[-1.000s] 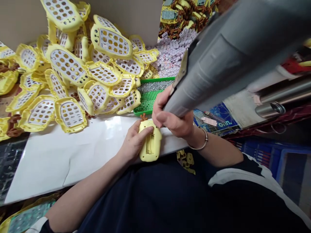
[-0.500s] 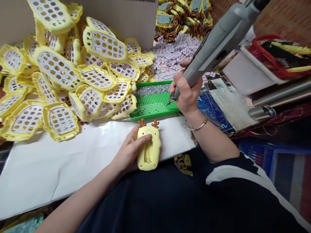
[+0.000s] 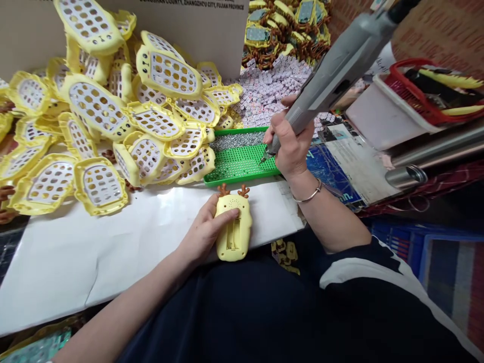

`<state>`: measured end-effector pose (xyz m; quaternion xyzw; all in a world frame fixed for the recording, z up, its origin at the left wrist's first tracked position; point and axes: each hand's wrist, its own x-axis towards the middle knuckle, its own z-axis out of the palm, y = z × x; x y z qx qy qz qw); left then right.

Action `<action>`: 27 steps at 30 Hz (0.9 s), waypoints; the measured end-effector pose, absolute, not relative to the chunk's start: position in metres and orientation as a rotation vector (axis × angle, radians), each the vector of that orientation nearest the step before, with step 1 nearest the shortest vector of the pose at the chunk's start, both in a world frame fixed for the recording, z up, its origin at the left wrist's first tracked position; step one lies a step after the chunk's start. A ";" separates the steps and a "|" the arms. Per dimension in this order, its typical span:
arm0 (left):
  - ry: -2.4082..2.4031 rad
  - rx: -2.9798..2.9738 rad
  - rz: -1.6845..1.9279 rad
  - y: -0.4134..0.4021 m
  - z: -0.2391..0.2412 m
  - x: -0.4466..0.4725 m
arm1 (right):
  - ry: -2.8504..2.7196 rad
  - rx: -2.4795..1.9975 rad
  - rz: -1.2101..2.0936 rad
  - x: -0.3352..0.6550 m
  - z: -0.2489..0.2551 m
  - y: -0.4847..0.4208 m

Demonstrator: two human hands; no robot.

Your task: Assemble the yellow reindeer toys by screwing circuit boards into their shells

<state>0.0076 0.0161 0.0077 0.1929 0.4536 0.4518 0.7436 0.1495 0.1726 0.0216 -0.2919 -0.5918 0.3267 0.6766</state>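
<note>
My left hand (image 3: 206, 227) grips a yellow toy phone (image 3: 242, 232) with brown antlers, its back up and its battery compartment uncovered. The thumb lies across the back just above that compartment. In my right hand (image 3: 293, 143) is a grey electric screwdriver (image 3: 333, 75), slanted with its bit pointing down to the left. The bit tip is over the perforated floor of a green tray (image 3: 234, 174); whether it touches cannot be made out. Small silvery screws (image 3: 242, 141) lie heaped along the tray's far side.
Yellow phone front shells (image 3: 98, 108) are piled at the left, against a cardboard box (image 3: 189, 30). White button pieces (image 3: 272, 93) lie heaped behind the tray. At the right stand a white tub (image 3: 385, 108) with a red basket (image 3: 404, 75) and a metal tube (image 3: 408, 174).
The view has shifted slightly, so the pile and box sit a little further right. Both hands keep their holds, and the screwdriver bit stays over the tray.
</note>
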 end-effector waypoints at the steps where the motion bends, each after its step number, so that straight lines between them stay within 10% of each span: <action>1: 0.988 0.435 0.993 0.016 0.007 0.008 | -1.310 -0.637 0.742 0.147 0.028 0.168; 27: 0.892 0.536 1.069 0.015 -0.007 0.006 | -1.504 -0.549 1.158 0.110 0.053 0.079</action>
